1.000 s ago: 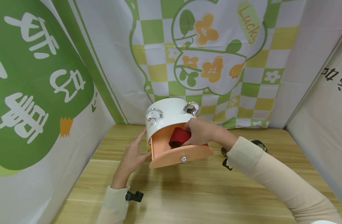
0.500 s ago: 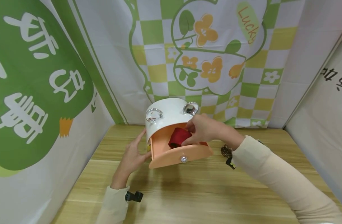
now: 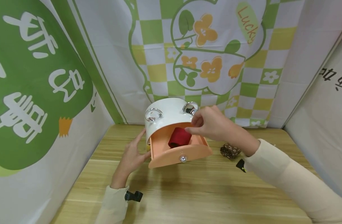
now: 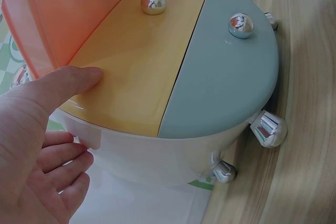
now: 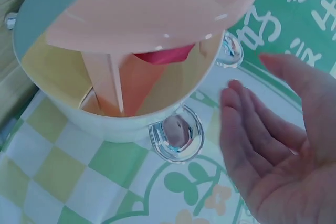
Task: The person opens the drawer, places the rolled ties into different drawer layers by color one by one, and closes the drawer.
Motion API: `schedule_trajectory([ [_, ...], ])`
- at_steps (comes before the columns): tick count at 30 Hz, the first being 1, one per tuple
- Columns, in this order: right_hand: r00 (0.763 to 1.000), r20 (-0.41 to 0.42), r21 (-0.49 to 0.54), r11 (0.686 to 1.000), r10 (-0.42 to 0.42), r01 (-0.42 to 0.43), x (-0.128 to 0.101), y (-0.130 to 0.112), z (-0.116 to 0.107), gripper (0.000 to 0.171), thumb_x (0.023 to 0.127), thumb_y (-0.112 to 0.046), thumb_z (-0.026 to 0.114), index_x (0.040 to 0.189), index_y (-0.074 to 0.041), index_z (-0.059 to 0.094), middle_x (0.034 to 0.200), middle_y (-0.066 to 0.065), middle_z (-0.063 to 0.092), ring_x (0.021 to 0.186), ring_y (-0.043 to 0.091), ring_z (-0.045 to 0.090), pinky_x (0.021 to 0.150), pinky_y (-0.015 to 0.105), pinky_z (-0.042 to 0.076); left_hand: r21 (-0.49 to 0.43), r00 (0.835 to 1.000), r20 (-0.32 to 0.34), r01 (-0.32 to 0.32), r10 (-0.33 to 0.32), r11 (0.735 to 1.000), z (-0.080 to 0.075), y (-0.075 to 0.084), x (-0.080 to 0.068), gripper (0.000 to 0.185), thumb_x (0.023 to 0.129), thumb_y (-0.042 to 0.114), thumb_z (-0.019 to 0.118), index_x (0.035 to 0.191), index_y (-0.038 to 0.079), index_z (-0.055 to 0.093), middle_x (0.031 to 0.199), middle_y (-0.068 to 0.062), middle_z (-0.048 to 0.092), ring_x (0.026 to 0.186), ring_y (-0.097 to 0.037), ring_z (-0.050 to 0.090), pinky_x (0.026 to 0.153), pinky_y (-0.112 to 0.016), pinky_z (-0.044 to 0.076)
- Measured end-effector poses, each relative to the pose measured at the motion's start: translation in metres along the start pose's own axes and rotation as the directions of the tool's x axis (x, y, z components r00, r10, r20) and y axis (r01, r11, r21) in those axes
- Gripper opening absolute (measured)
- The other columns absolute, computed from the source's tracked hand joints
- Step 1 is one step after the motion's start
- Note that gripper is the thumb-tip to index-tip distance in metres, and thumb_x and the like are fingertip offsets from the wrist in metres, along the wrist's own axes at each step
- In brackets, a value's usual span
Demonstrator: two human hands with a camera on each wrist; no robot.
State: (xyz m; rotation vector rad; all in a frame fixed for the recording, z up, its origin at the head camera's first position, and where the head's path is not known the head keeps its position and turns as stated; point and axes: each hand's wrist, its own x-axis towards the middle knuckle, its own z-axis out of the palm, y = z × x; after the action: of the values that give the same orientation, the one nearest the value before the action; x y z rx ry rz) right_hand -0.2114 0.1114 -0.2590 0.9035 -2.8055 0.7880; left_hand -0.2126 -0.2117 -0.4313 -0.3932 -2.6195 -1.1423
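Lying rolled, red cloth (image 3: 179, 137) fills peach drawer (image 3: 180, 153).

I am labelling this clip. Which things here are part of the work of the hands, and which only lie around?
Part of the work:
- white drawer box, steadied by the left hand
- open orange drawer
- red roll lying in the drawer
- right hand, above the drawer, holding nothing

Only lying around:
- brown patterned roll on the wooden table
- printed backdrop
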Motion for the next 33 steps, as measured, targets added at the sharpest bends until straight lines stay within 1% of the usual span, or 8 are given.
schedule_trajectory([
  [5,0.991,-0.111,-0.015,0.997,-0.078,0.077,-0.017,-0.002,0.008,0.021,0.09,-0.025,0.085,0.074,-0.015,0.075,0.066,-0.007,0.073,0.055,0.001,0.063,0.057,0.024,0.058,0.002,1.0,-0.004,-0.012,0.012,1.0,0.002,-0.001,-0.001,0.1,0.086,0.021,0.09,0.167,0.014,0.032,0.168,-0.017,0.04,0.154,-0.046,0.04,0.124,-0.065,0.036],
  [8,0.976,-0.174,-0.038,0.992,-0.128,0.123,-0.028,-0.005,0.013,0.023,0.089,-0.025,0.085,0.072,-0.015,0.074,0.064,-0.007,0.071,0.052,-0.001,0.059,0.054,0.021,0.055,0.004,1.0,-0.008,-0.026,0.026,1.0,0.003,0.0,-0.001,0.099,0.086,0.02,0.09,0.166,0.013,0.033,0.167,-0.019,0.042,0.153,-0.046,0.041,0.124,-0.064,0.036],
  [11,0.961,-0.212,-0.072,0.984,-0.177,0.166,-0.039,-0.009,0.02,0.023,0.087,-0.025,0.087,0.071,-0.015,0.074,0.064,-0.007,0.071,0.054,-0.003,0.058,0.053,0.019,0.053,0.009,1.0,-0.009,-0.028,0.029,1.0,0.003,-0.001,-0.001,0.099,0.086,0.02,0.09,0.167,0.013,0.032,0.167,-0.02,0.042,0.153,-0.046,0.041,0.124,-0.064,0.036],
  [19,0.945,-0.239,-0.13,0.971,-0.225,0.199,-0.061,-0.016,0.042,0.025,0.084,-0.031,0.088,0.07,-0.019,0.072,0.063,-0.012,0.069,0.054,-0.006,0.056,0.053,0.015,0.048,0.02,1.0,0.004,-0.021,0.021,1.0,0.003,-0.002,-0.003,0.1,0.086,0.02,0.089,0.167,0.013,0.031,0.167,-0.021,0.041,0.152,-0.047,0.041,0.123,-0.066,0.037],
  [23,0.923,-0.274,-0.162,0.959,-0.271,0.233,-0.067,-0.015,0.056,0.024,0.084,-0.031,0.088,0.071,-0.017,0.072,0.063,-0.011,0.068,0.053,-0.006,0.054,0.052,0.014,0.047,0.026,1.0,0.0,-0.022,0.022,0.999,0.001,-0.001,0.002,0.099,0.087,0.018,0.088,0.168,0.014,0.03,0.166,-0.022,0.042,0.151,-0.049,0.042,0.122,-0.067,0.038],
  [26,0.906,-0.299,-0.178,0.951,-0.298,0.254,-0.071,-0.012,0.069,0.02,0.084,-0.026,0.086,0.072,-0.017,0.072,0.064,-0.011,0.069,0.054,-0.007,0.054,0.053,0.013,0.046,0.019,1.0,-0.007,-0.02,0.02,1.0,0.001,-0.001,0.003,0.1,0.086,0.016,0.089,0.167,0.014,0.032,0.165,-0.022,0.044,0.15,-0.049,0.043,0.122,-0.066,0.039],
  [30,0.891,-0.321,-0.199,0.942,-0.322,0.269,-0.074,-0.01,0.086,0.019,0.082,-0.025,0.087,0.073,-0.018,0.073,0.066,-0.01,0.071,0.055,-0.005,0.057,0.053,0.012,0.048,0.015,1.0,0.002,-0.018,0.018,1.0,0.0,-0.001,0.0,0.101,0.084,0.016,0.09,0.167,0.012,0.032,0.166,-0.021,0.043,0.152,-0.048,0.042,0.123,-0.065,0.038],
  [33,0.882,-0.336,-0.229,0.937,-0.33,0.264,-0.072,-0.008,0.095,0.019,0.08,-0.027,0.089,0.072,-0.02,0.073,0.065,-0.011,0.07,0.057,-0.003,0.06,0.054,0.015,0.049,0.011,1.0,-0.004,-0.029,0.029,1.0,-0.001,-0.001,0.001,0.101,0.085,0.018,0.091,0.167,0.012,0.032,0.167,-0.019,0.042,0.153,-0.047,0.04,0.124,-0.064,0.037],
])
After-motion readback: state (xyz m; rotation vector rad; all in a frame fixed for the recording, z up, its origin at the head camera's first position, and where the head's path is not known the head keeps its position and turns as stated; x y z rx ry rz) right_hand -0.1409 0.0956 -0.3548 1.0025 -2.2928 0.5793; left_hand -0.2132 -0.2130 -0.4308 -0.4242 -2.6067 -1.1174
